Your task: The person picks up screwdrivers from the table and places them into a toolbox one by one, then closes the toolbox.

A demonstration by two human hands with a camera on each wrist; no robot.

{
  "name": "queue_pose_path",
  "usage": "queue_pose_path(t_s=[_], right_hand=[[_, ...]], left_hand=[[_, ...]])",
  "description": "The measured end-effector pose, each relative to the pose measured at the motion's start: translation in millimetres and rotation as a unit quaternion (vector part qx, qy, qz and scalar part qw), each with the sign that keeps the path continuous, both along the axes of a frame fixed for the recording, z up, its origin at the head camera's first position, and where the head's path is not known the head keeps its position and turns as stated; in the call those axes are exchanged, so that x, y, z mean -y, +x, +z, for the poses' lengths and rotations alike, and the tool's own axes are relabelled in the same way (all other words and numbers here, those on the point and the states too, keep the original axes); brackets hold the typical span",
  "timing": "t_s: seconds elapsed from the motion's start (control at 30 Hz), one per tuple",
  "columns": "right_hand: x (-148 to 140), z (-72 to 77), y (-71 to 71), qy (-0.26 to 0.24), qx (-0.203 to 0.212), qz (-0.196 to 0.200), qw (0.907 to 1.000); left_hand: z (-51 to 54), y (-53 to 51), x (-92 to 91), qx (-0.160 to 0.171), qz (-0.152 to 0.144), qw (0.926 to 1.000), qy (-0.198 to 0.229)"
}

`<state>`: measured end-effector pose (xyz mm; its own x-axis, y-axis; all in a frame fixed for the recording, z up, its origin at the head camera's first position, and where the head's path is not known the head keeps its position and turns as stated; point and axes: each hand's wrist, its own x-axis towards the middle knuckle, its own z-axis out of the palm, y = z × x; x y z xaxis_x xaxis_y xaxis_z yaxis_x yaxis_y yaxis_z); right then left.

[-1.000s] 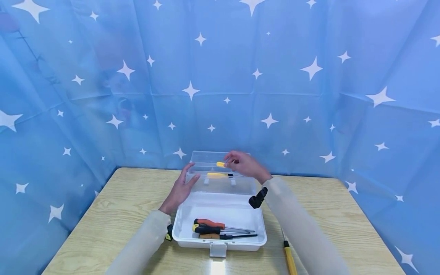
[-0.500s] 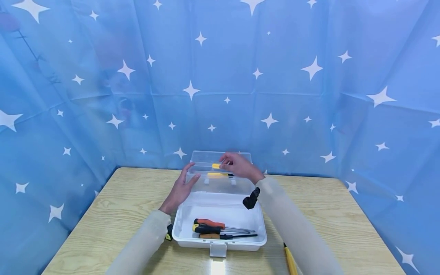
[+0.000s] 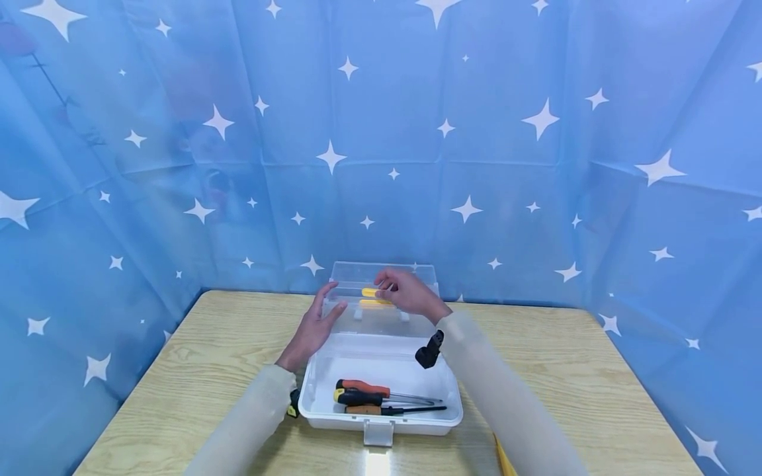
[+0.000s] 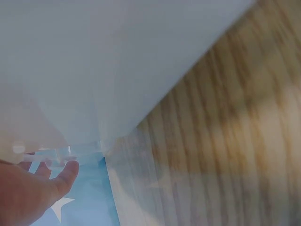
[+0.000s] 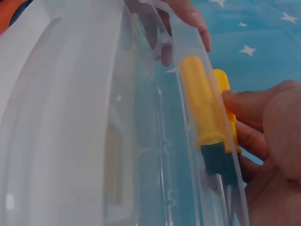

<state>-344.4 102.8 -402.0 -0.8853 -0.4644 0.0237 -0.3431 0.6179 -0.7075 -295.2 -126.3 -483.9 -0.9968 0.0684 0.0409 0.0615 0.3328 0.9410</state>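
One yellow screwdriver [image 3: 368,292] — pinched in right hand [image 3: 407,291]; left hand [image 3: 312,332] grips edge of clear lid [image 3: 381,326]; table [image 3: 571,363] spreads either side.

The yellow screwdriver [image 3: 368,292] is held sideways beside a second screwdriver [image 5: 200,101] at the white box [image 3: 339,423] with its clear lid [image 3: 381,325] open.

Pale long sleeves [image 3: 506,396], black wrist cameras [image 3: 427,353]

three screwdrivers [image 3: 360,397] in toolbox [image 3: 411,428] on table [image 3: 595,377], lid [image 3: 381,325] behind them, curtain [image 3: 405,99] behind table, handle [image 3: 505,457] right of toolbox
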Motion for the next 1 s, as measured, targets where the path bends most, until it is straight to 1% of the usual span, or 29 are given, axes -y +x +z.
queue_pose_path(t_s=[0.13,0.37,0.47,0.63,0.8,1.0], right_hand=[[0.7,-1.6,1.8,-0.002,0.004,-0.011,0.9999],[1.7,-3.4,2.6,-0.007,0.014,-0.007,0.9999],[2.3,-2.9,3.8,-0.008,0.018,-0.012,0.9997],[2.3,-4.0,4.0,-0.011,0.019,-0.018,0.9996],[0.9,-4.6,4.3,-0.016,0.016,-0.016,0.9996],[0.4,-4.4,4.9,-0.015,0.013,-0.016,0.9997]], left_hand=[[0.2,-0.4,-0.7,-0.006,-0.002,1.0000,-0.001],[-0.9,-1.3,-0.3,-0.010,0.001,0.9999,-0.008],[-0.3,-0.7,-0.4,-0.011,0.001,0.9999,-0.010],[0.1,0.3,-0.4,-0.008,0.004,0.9999,-0.012],[-0.4,-0.1,-0.4,-0.013,0.002,0.9999,-0.010],[0.2,0.0,-0.6,-0.007,0.002,1.0000,-0.007]])
